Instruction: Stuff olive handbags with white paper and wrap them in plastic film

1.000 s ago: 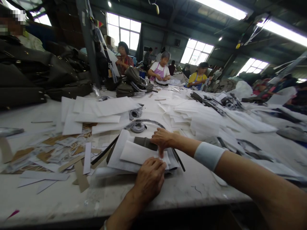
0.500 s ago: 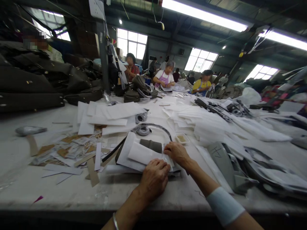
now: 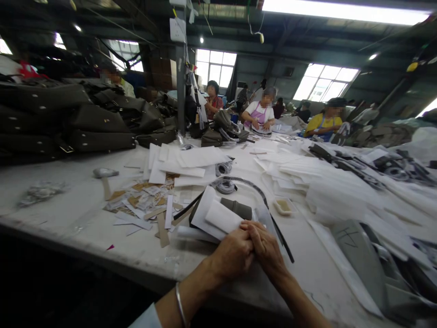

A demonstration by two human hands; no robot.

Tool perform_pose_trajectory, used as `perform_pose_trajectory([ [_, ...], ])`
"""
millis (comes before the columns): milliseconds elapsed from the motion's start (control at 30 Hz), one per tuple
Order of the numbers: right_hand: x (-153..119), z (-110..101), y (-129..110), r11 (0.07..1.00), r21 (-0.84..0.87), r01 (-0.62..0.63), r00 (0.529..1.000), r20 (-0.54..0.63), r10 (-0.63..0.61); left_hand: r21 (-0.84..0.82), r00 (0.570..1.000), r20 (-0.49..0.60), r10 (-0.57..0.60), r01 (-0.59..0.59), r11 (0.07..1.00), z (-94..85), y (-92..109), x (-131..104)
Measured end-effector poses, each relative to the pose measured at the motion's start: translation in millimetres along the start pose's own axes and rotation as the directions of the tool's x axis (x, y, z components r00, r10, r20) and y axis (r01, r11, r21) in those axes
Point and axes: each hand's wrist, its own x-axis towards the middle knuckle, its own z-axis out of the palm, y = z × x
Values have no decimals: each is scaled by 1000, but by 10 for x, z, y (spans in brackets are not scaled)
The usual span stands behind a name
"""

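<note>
A dark olive bag (image 3: 241,208) lies at the table's front, partly covered by white foam sheet (image 3: 223,217), one strip folded across it. My left hand (image 3: 235,253) is closed, its curled fingers gripping the lower right end of the foam sheet. Right against it, my right hand (image 3: 265,246) is closed too, fingers bent over the same end and touching the left knuckles. The exact pinch is hidden between the hands. A long black strap (image 3: 255,183), partly in clear wrap, arcs behind the bag and down its right side.
Paper strips and small packets (image 3: 146,207) lie scattered to the left. Behind are stacked white foam sheets (image 3: 186,159); more foam (image 3: 327,182) is piled right. A small plastic dish (image 3: 284,206) stands near my right hand. Dark bags (image 3: 99,130) are heaped far left. Co-workers sit across the table.
My view has swung left. My right hand has come down from the bag's upper right side to meet my left hand at the foam's end.
</note>
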Motion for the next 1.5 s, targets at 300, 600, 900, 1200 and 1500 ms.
perform_pose_trajectory([
  [300, -15, -33, 53, 961, -159, 225, 974, 21, -224, 315, 983, -67, -171, 183, 931, -1053, -699, -431],
  [600, 227, -73, -117, 947, -206, 246, 950, 244, -194, 133, 920, -261, -291, 333, 934, -366, -392, -402],
  [900, 165, -99, -69, 984, -66, 167, 964, 223, -148, 197, 978, -115, -174, 194, 961, -622, -266, -486],
  [1200, 219, -196, -17, 990, 136, 25, 982, 180, -50, 384, 952, -272, 138, -24, 923, -881, -250, -256],
  [1500, 278, -114, -66, 980, -99, 174, 977, 139, -160, 192, 990, -136, 42, -15, 981, -866, -516, -335],
])
